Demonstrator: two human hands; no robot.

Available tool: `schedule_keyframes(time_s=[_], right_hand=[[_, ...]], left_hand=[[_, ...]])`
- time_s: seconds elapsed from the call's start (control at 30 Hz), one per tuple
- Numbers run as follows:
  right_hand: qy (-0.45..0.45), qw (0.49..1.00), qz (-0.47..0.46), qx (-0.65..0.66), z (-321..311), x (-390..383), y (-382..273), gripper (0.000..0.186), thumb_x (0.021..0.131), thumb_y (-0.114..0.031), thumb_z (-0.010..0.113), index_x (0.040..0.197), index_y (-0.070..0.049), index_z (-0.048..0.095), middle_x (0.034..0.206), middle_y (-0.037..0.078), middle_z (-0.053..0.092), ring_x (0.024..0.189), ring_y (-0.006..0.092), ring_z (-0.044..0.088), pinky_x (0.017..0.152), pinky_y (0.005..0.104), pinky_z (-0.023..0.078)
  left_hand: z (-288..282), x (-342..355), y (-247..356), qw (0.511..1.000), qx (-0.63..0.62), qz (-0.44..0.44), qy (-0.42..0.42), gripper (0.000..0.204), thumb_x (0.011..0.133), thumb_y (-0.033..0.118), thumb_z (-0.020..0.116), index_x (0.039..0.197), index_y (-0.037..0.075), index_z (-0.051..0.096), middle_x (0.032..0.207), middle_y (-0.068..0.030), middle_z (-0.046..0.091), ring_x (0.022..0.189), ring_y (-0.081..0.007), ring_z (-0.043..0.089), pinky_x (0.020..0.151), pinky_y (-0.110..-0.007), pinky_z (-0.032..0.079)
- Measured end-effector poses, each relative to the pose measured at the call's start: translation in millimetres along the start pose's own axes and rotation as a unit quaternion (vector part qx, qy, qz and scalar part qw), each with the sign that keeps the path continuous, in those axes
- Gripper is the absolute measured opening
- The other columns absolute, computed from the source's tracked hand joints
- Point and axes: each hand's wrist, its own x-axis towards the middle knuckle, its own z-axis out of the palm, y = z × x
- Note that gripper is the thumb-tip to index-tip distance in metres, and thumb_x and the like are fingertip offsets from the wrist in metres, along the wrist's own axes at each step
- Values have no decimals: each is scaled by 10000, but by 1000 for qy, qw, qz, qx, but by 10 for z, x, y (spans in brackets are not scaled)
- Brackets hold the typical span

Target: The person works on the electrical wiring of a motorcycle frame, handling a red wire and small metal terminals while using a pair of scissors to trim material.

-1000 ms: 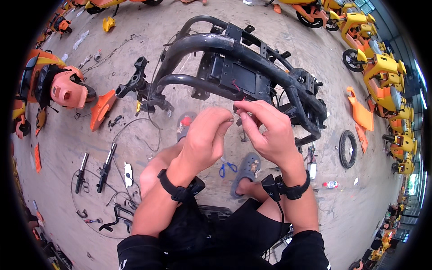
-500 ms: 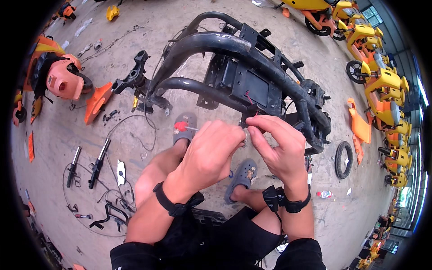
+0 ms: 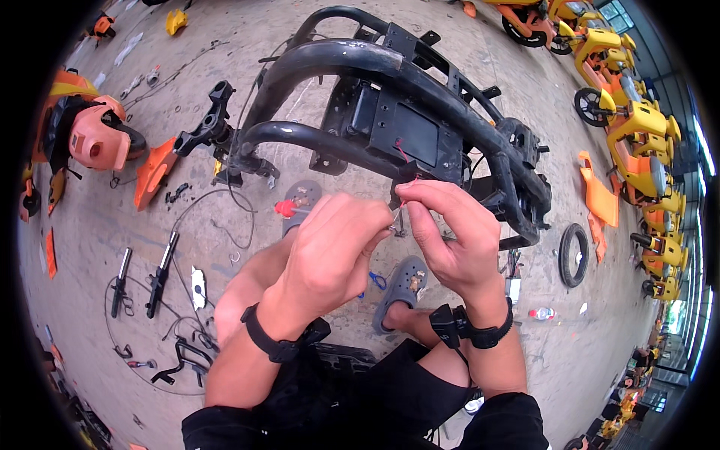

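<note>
Red wire (image 3: 402,151) between the black metal frame (image 3: 322,60) and two bare hands, ahead of the knees. Upper length beside the dark panel (image 3: 411,135) inside the frame; lower length, thin and paler, at the fingertips. Right hand (image 3: 459,229): thumb and forefinger closed on the wire, back of the hand outward. Left hand (image 3: 330,244): thumb and curled forefinger pinched together at the near end of the wire, exact contact partly hidden. Red-handled tool (image 3: 285,208), shaft directed into the left hand, in front of the left shoe (image 3: 306,196); grip on it hidden, impossible to tell. Below the hands, on the concrete floor (image 3: 570,349): blue-handled scissors (image 3: 377,280), near the right shoe (image 3: 409,287). At left: two black fork legs (image 3: 160,277), side by side, and an orange panel (image 3: 154,176). At right: a black tyre (image 3: 565,256); farther off, yellow and orange scooters (image 3: 637,139) in a row.
</note>
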Motion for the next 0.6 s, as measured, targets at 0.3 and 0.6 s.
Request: schedule_keyframes(time_s=[0.3,0.6], right_hand=[[12,1000,-10,1,-20,21,-2,184,772,4,796,942,-7,726,878,118,738,775,262,733,691,330,594],[35,997,-49,-54,6,14,-6,207,775,38,774,972,-4,728,867,124,736,777,262,738,679,330,600]], left_hand=[[26,12,-13,999,29,37,-2,326,714,-121,716,1005,-9,619,907,-112,637,735,-297,586,645,-388,434],[25,17,-1,999,17,31,0,324,731,-144,716,1014,-19,623,887,-123,656,733,-300,599,657,-383,464]])
